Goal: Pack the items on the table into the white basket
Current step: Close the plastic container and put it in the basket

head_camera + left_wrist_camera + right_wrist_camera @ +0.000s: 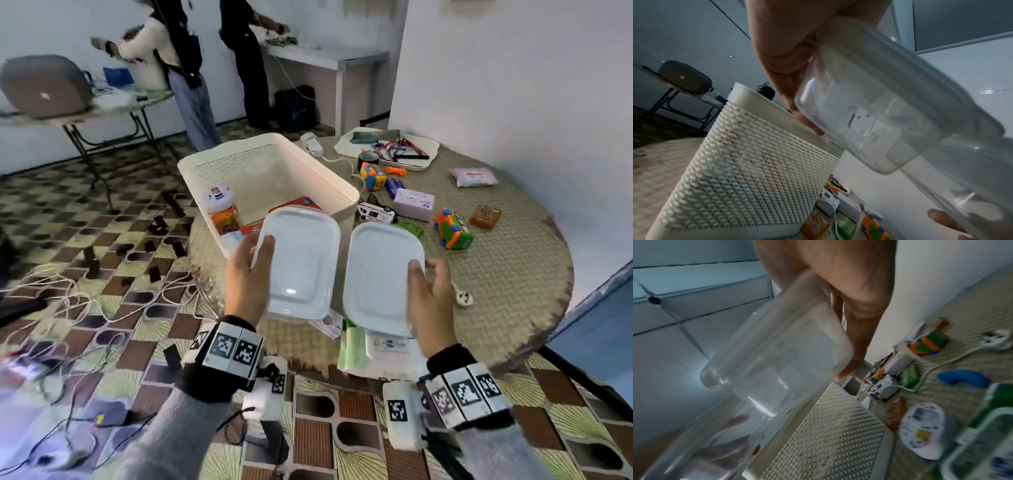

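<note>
Holding one lidded clear container (301, 263), the left hand (245, 277) clamps its left edge, thumb on the lid, above the white basket's (219, 161) near corner. Right hand (430, 301) grips a second container (380, 274) likewise, just beside the first, above the counter (496, 291). Toys (454, 228) lie beyond.

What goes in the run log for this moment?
left hand: holds left box | right hand: holds right box | both lifted beside basket | toys remain on table
</note>
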A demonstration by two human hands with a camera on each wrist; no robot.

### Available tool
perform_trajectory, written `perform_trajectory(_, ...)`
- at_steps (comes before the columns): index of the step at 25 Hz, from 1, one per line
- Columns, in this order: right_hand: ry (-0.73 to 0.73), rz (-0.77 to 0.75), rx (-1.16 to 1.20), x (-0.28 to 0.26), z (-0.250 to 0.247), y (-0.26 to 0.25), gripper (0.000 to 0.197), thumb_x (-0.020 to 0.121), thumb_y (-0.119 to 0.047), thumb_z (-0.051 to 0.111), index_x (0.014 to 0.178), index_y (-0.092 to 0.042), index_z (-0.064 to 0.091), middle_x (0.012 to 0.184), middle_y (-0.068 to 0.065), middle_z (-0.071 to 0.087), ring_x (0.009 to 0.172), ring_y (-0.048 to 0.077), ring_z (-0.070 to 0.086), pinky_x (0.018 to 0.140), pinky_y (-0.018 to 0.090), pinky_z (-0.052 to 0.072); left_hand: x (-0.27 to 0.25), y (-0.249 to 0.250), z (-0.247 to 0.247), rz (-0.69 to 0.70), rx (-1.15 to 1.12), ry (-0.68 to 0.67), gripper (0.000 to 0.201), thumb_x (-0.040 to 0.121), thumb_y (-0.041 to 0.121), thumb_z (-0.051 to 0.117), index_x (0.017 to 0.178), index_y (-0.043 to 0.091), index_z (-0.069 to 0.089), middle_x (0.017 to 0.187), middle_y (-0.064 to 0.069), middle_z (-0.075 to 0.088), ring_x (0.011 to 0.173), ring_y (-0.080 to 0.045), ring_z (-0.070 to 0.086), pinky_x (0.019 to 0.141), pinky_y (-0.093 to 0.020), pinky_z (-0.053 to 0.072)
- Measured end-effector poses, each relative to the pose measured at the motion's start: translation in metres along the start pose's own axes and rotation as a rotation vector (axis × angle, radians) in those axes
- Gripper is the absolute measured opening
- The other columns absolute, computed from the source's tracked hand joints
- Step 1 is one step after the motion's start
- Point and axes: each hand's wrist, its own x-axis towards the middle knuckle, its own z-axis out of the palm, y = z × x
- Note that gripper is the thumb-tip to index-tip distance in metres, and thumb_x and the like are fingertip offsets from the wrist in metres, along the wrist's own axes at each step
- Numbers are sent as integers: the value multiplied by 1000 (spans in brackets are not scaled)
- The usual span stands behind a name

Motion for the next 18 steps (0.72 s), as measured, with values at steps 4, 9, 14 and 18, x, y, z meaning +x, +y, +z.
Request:
perform_trajectory(4, -1, -75, -6, 10, 61, -27, 12, 98, -27, 48, 100, -16, 43, 75, -3, 53, 64, 10, 48, 58, 24, 37, 54, -2, -44, 63, -15, 22, 33, 92, 42, 51, 109, 16, 60, 97, -9, 67, 86, -24, 61, 73, -37, 48)
perform_trajectory(9, 44, -108, -29, 19, 124, -50, 11, 98, -24, 48, 103, -15, 44, 83, -11, 51, 75, 11, 49, 62, 25, 35, 118, -6, -85, 79, 3, 27, 27, 97, 33, 50, 109, 10, 60, 81, -7, 61, 68, -16, 55, 60, -27, 43)
perform_trajectory(14, 103, -100, -63, 32, 166, -52, 11, 97, -29, 49, 100, -19, 45, 78, -4, 54, 80, 25, 55, 80, 42, 42, 159, -9, -95, 85, -21, -31, 25, 97, 33, 49, 108, 13, 60, 75, 5, 59, 62, -5, 52, 55, -17, 42)
perform_trajectory(18, 66, -130, -79, 42, 186, -63, 13, 99, -25, 46, 104, -13, 44, 71, -6, 46, 65, 14, 48, 64, 33, 37, 186, -17, -95, 100, -22, -22, 28, 97, 37, 48, 111, 15, 58, 86, -1, 61, 75, -11, 56, 65, -22, 46)
